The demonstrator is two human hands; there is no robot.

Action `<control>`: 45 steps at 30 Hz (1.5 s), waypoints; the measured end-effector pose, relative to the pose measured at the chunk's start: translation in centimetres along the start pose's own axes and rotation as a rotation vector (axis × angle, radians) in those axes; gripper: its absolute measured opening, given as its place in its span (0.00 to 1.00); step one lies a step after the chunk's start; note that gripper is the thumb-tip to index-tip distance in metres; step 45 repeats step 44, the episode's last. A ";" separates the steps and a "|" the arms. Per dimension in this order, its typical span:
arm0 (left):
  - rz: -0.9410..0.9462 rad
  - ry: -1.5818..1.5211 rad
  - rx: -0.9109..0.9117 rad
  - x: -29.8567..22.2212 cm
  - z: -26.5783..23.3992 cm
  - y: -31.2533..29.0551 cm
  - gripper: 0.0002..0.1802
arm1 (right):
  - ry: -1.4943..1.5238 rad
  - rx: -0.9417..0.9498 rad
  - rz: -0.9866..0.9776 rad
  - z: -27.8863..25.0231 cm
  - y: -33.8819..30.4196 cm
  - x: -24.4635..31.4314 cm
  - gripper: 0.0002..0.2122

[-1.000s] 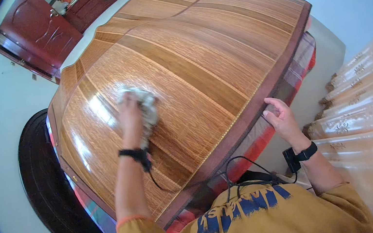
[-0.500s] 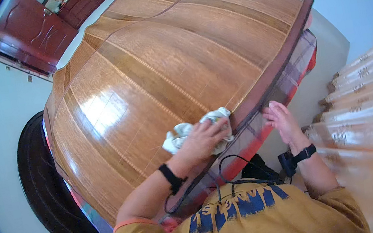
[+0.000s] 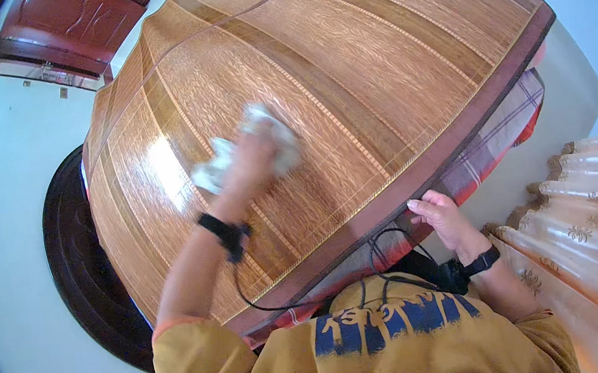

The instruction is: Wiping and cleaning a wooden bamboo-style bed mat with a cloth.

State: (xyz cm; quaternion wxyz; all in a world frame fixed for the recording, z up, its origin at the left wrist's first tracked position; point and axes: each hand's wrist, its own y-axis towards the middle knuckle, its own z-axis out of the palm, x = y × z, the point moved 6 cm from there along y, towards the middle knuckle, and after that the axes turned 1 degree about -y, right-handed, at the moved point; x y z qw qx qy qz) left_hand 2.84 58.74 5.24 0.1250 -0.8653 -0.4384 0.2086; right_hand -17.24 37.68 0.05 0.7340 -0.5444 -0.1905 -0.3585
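Note:
A brown striped sleeping mat (image 3: 362, 41) with a dark red-brown border covers the bed. My left hand (image 3: 254, 161), blurred by motion, presses a crumpled white cloth (image 3: 213, 172) onto the mat's surface, left of its middle. The cloth bunches out on both sides of the fingers. At the near right border, my right hand (image 3: 442, 216) has its thumb and curled fingers closed at the mat's edge. The undersides of those fingers are hidden. Both wrists wear black straps with a dark cable near them.
Plaid bedding (image 3: 498, 123) shows under the mat's right edge. A dark carved headboard (image 3: 76, 247) stands at the left. Shiny beige curtains (image 3: 597, 216) hang on the right, and a dark red door (image 3: 70, 23) is at the far left. Black cables (image 3: 384, 247) loop between my body and the bed.
My left hand has swept the cloth away from the near border, forward and left across the mat. My right hand has come down slightly to the mat's edge. The view has shifted.

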 end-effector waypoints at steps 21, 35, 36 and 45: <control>0.755 -2.844 0.362 -6.5 -11.3 -8.6 0.28 | -0.178 -0.107 -0.048 3.6 -1.5 1.2 0.09; 0.875 -2.835 0.260 -5.2 -12.0 -9.4 0.30 | -0.722 -0.135 -0.035 2.9 -1.6 2.8 0.13; 0.875 -2.833 0.246 -4.8 -11.9 -9.4 0.30 | -0.765 -0.144 -0.044 3.2 -1.5 3.1 0.13; 0.250 -1.467 -0.573 2.5 -8.3 -6.9 0.34 | -0.692 -0.114 -0.067 2.9 -1.4 2.7 0.12</control>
